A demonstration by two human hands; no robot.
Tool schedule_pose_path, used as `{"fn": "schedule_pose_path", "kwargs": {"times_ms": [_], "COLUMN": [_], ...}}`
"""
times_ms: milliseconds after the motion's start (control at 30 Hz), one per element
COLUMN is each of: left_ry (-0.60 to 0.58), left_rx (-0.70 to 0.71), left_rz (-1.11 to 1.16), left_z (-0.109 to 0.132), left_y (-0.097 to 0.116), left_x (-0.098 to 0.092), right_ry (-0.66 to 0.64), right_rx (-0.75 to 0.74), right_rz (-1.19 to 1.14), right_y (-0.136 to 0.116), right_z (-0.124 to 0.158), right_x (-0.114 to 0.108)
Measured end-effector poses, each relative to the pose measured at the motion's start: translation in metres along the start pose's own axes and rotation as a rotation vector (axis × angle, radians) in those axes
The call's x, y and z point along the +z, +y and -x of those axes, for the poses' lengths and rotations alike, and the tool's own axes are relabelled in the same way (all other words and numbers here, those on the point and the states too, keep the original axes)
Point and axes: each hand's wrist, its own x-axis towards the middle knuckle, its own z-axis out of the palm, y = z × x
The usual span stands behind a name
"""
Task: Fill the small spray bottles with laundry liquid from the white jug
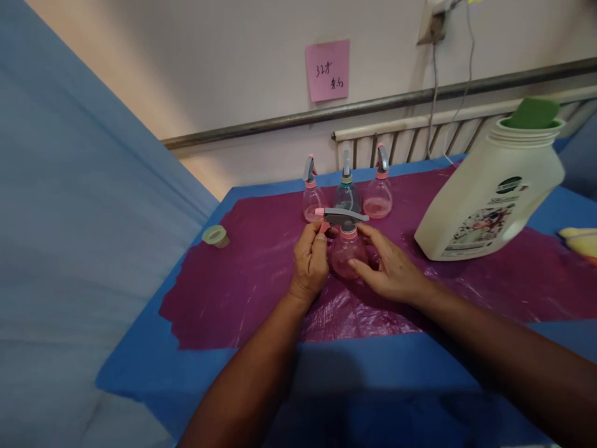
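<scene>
A small pink spray bottle [347, 254] with a grey and pink trigger head [342, 216] stands upright between my hands. My left hand [310, 264] pinches the pink trigger at the left of the head. Round the right side of the bottle's body curves my right hand [390, 269], thumb in front and fingers behind the neck. Just behind are three more spray bottles: a clear-pink one [313, 200], a teal one [347, 196] and another pink one [378, 198] with some liquid at its bottom.
A large cream jug [489, 193] with a green piece [532, 114] in its mouth stands at right. A small pale-green cup [214, 236] sits at left on the purple sheet [261, 274]. A yellow cloth [581, 241] lies at the right edge. Blue curtain [69, 218] hangs at left.
</scene>
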Motion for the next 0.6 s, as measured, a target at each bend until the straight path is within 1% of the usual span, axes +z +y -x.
{"fn": "schedule_pose_path", "kwargs": {"times_ms": [67, 133, 367, 500, 600], "left_ry": [0.003, 0.008, 0.049, 0.058, 0.060], "left_rx": [-0.006, 0.002, 0.020, 0.036, 0.033], "left_rz": [-0.012, -0.022, -0.068, -0.056, -0.066], "left_z": [0.000, 0.000, 0.002, 0.003, 0.003], "left_y": [0.001, 0.000, -0.012, -0.018, -0.018], "left_x": [-0.001, -0.001, 0.000, 0.000, -0.001], "right_ry": [-0.044, -0.059, 0.037, 0.047, 0.046], "right_rx": [0.039, 0.051, 0.015, 0.032, 0.060], "right_rz": [-0.009, -0.022, -0.013, -0.015, -0.024], "right_y": [0.002, 0.002, 0.004, 0.009, 0.011], "right_z": [0.000, 0.000, -0.004, -0.006, -0.006], "right_x": [0.003, 0.005, 0.007, 0.008, 0.008]}}
